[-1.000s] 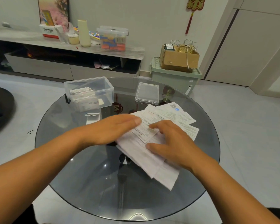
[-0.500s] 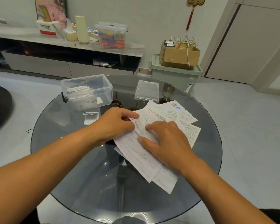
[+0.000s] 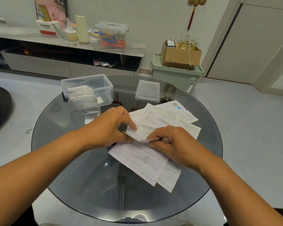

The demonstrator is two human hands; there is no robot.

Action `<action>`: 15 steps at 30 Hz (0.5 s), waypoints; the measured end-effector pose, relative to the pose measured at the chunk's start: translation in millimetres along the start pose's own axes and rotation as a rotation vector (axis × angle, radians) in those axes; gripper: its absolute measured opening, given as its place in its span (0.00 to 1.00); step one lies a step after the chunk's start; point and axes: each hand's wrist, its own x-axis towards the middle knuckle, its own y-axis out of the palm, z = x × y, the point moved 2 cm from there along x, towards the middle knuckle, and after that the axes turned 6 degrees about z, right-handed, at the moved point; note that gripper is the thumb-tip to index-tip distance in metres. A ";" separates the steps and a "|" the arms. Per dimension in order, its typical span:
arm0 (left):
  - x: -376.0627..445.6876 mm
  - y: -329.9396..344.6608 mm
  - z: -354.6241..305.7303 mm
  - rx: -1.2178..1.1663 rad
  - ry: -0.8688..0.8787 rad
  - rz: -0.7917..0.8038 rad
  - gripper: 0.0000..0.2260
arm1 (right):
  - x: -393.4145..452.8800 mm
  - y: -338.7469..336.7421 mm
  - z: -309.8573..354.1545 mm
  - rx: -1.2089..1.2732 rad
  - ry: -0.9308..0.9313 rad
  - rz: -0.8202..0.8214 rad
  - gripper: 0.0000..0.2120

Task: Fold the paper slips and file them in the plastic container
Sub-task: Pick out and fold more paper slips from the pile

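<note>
Two hands on one paper slip.

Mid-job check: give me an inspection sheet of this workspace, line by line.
Surface: round dark glass table, reflective.
Job's things: clear plastic container, open, folded slips upright in its left part; its clear lid lying apart to the right; loose printed paper slips fanned at centre; one slip lifted between both hands.
Clutter: small paper piece near the container.
Grippers: left hand and right hand each pinch the lifted slip.
Cables: white cords in the cardboard box behind.
Surroundings: green storage bin, grey console shelf, tiled floor.
</note>
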 end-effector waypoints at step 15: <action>-5.1 27.0 -1.1 -0.259 -0.166 -0.078 0.27 | 8.5 18.4 -6.1 0.214 0.306 -0.188 0.38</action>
